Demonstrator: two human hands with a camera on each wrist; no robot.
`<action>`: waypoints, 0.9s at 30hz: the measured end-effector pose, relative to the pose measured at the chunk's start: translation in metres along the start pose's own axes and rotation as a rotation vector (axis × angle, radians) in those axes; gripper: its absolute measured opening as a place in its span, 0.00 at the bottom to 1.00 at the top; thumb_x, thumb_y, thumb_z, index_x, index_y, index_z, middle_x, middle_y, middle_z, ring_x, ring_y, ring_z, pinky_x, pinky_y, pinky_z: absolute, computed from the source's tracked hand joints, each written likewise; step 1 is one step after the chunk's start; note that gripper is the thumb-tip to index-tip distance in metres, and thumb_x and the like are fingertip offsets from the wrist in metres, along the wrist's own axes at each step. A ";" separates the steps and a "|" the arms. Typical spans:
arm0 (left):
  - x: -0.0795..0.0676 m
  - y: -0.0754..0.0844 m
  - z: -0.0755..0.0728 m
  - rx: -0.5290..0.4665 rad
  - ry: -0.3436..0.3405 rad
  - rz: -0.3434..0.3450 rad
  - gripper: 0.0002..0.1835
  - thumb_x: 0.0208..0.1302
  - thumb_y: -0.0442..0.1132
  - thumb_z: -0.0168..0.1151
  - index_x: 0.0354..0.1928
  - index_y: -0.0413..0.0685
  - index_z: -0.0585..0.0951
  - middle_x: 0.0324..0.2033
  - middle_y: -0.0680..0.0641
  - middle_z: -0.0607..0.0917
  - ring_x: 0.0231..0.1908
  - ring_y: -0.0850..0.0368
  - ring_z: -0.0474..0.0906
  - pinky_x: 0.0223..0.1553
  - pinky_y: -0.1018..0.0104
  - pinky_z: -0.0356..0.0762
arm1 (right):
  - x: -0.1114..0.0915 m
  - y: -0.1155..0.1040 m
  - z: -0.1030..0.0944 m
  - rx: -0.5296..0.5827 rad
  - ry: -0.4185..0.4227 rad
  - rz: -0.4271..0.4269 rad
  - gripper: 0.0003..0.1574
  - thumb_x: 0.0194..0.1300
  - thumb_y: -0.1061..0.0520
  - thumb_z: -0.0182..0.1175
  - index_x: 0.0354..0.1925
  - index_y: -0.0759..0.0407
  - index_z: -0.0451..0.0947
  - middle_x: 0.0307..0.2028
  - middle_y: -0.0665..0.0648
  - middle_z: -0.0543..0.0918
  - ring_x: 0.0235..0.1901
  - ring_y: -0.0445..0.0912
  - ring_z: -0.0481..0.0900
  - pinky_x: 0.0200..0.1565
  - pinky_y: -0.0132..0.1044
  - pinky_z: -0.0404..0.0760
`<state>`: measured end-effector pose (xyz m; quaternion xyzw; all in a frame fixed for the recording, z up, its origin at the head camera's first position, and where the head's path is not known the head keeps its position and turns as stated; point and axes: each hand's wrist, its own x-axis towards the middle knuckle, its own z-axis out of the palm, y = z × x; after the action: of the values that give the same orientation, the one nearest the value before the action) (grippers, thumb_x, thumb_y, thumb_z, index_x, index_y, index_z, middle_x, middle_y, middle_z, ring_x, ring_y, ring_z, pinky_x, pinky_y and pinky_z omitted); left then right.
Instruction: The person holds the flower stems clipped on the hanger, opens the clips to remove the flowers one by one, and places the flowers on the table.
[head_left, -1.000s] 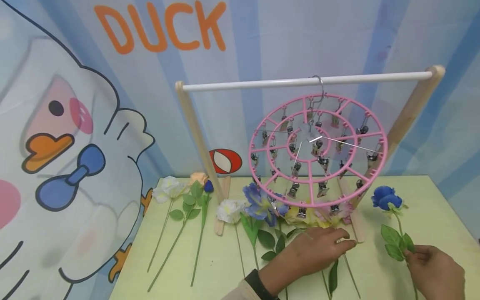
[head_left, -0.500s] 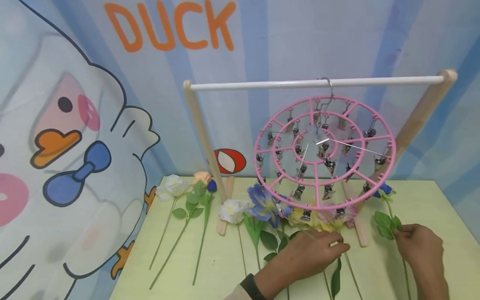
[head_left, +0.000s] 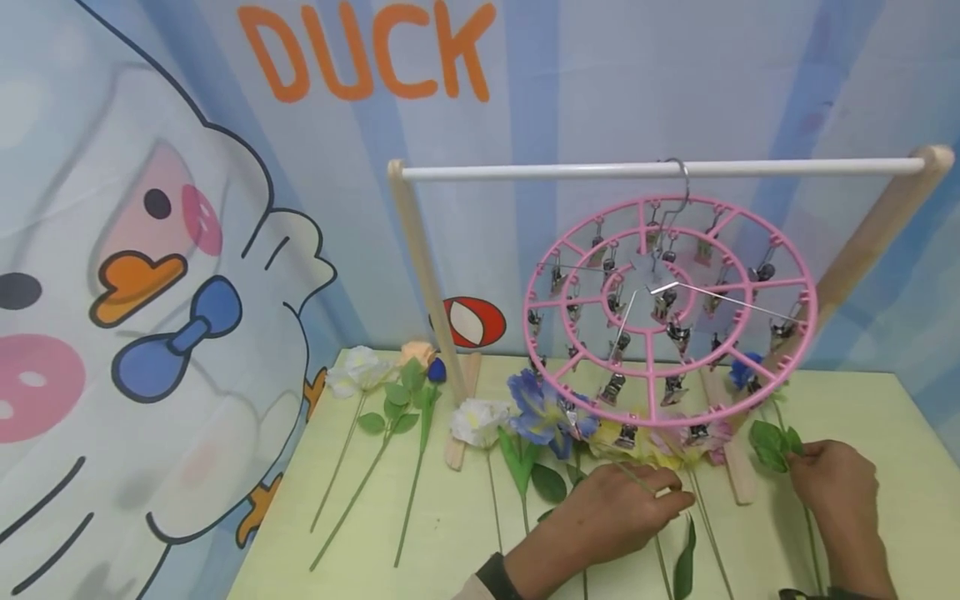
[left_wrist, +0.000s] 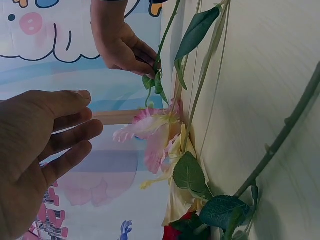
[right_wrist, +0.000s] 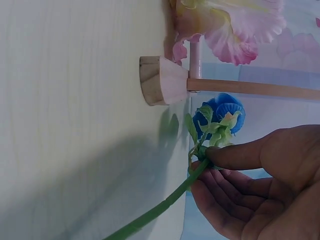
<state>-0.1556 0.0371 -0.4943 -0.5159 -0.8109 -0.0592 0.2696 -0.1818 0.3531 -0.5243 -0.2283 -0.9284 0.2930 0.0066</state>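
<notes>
My right hand (head_left: pixel 832 487) pinches a blue rose (right_wrist: pixel 225 115) by its green stem, just under the leaves, with the bloom pointing away toward the back of the table. In the head view that bloom shows partly behind the pink round clip hanger (head_left: pixel 651 392). My left hand (left_wrist: pixel 50 135) holds nothing; its fingers are loosely bent and apart. In the head view it hovers over the flower stems, in front of a yellow flower (head_left: pixel 615 442) and a pink flower (left_wrist: pixel 155 132). Near it lie a large blue-purple flower (head_left: pixel 543 412) and a white flower (head_left: pixel 480 422).
The hanger, with several metal clips, hangs from a white rod (head_left: pixel 540 173) on a wooden stand (head_left: pixel 423 275). Left on the pale table (head_left: pixel 285 550) lie another white flower (head_left: pixel 360 371), a peach flower (head_left: pixel 417 353) and a blue bud (head_left: pixel 437 370). A printed duck backdrop stands behind.
My right hand has carried the blue rose forward and left, so its bloom now overlaps the hanger's rim. My left hand has drifted slightly left. The head view has turned a little left.
</notes>
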 end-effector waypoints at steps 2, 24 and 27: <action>-0.001 -0.001 0.000 -0.027 0.002 -0.005 0.10 0.79 0.40 0.58 0.51 0.63 0.85 0.45 0.63 0.86 0.30 0.72 0.79 0.22 0.79 0.61 | 0.003 0.001 0.002 0.000 -0.012 -0.002 0.23 0.70 0.60 0.60 0.51 0.82 0.80 0.42 0.77 0.87 0.41 0.73 0.84 0.36 0.59 0.84; -0.008 -0.008 -0.010 0.052 -0.050 -0.005 0.11 0.80 0.45 0.58 0.53 0.66 0.88 0.48 0.63 0.87 0.35 0.74 0.84 0.27 0.83 0.70 | 0.018 0.011 0.017 -0.042 -0.003 -0.056 0.21 0.66 0.59 0.64 0.47 0.78 0.84 0.43 0.79 0.86 0.36 0.72 0.85 0.24 0.48 0.78; -0.009 -0.009 -0.011 0.045 -0.063 -0.013 0.11 0.80 0.45 0.58 0.54 0.66 0.88 0.49 0.63 0.87 0.36 0.74 0.84 0.28 0.82 0.70 | 0.019 0.011 0.018 -0.038 0.005 -0.044 0.20 0.66 0.59 0.66 0.48 0.76 0.84 0.45 0.79 0.86 0.37 0.73 0.85 0.24 0.47 0.77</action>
<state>-0.1565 0.0214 -0.4882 -0.5059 -0.8236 -0.0263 0.2552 -0.1972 0.3596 -0.5480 -0.2085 -0.9386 0.2745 0.0113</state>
